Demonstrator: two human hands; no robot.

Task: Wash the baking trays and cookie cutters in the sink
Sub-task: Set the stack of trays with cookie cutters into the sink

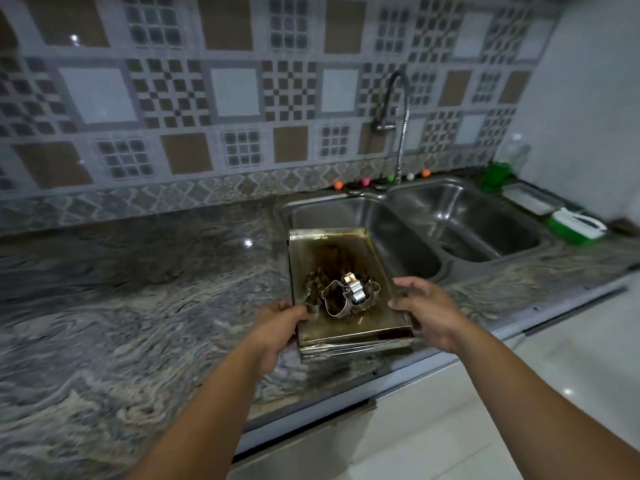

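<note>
Stack of baking trays (332, 258) on granite tabletop (138, 306), near front edge, just left of sink (408, 237); far end overlapping rim of left basin. Top tray stained brown down the middle. Cookie cutters (341, 294) piled on top tray, toward near end; metal, tangled, exact count unclear. Left hand (277, 332) at stack's left near edge, fingers curled onto rim: grip closed on trays. Right hand (427, 311) at right near edge, thumb on top rim, fingers loosely spread beside and below; contact partial, firm grip not confirmed. Both sink basins steel. Tap (398, 126) arched above divider. Green bottle (495, 176) and green-white brush (576, 226) on tabletop right of sink. Patterned tiles (173, 91) behind.
</note>
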